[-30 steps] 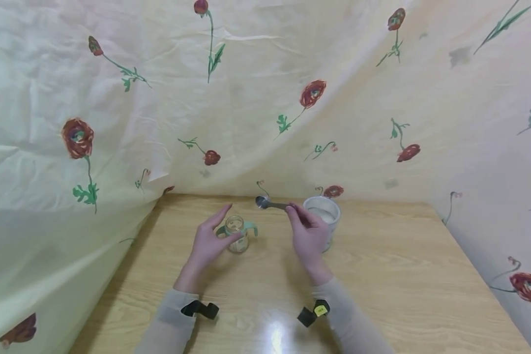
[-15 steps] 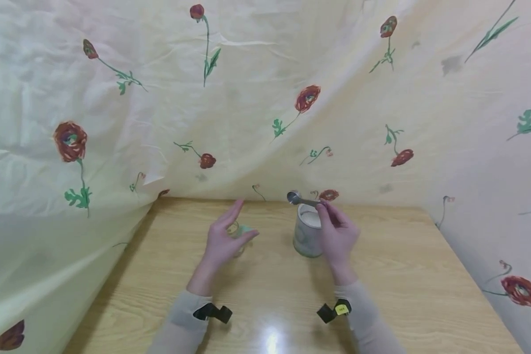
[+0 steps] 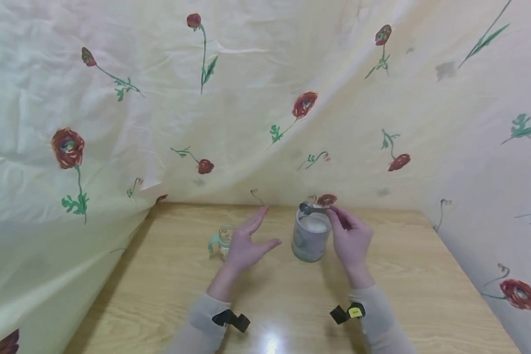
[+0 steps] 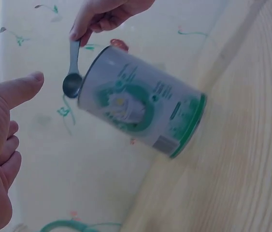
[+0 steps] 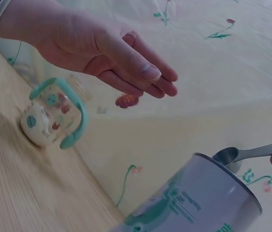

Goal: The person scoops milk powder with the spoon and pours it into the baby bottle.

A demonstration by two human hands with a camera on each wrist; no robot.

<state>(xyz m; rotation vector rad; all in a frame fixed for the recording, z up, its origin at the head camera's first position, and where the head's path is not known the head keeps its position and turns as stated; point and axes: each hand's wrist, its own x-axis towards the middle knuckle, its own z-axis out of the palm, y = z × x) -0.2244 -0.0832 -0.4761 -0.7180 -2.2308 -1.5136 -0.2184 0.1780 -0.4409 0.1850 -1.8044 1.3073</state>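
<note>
My right hand [image 3: 353, 242] pinches the handle of a metal measuring spoon [image 3: 315, 209], its bowl at the rim of an open can [image 3: 309, 247]. The can is white and green, upright on the table, with white powder [image 3: 315, 224] inside. In the left wrist view the spoon's bowl [image 4: 72, 85] overlaps the can's mouth edge. My left hand [image 3: 247, 250] hovers left of the can, fingers extended and thumb apart, holding nothing. Behind it stands a clear baby bottle [image 5: 53, 116] with mint-green handles, lidless and partly hidden by that hand in the head view.
The wooden table [image 3: 407, 285] runs up to a flower-patterned cloth [image 3: 248, 98] hanging at its back and sides. Each wrist carries a small black camera on a strap.
My right hand has carried the spoon rightward from near the bottle to the can's rim and lowered it. My left hand has moved right, from beside the bottle toward the can.
</note>
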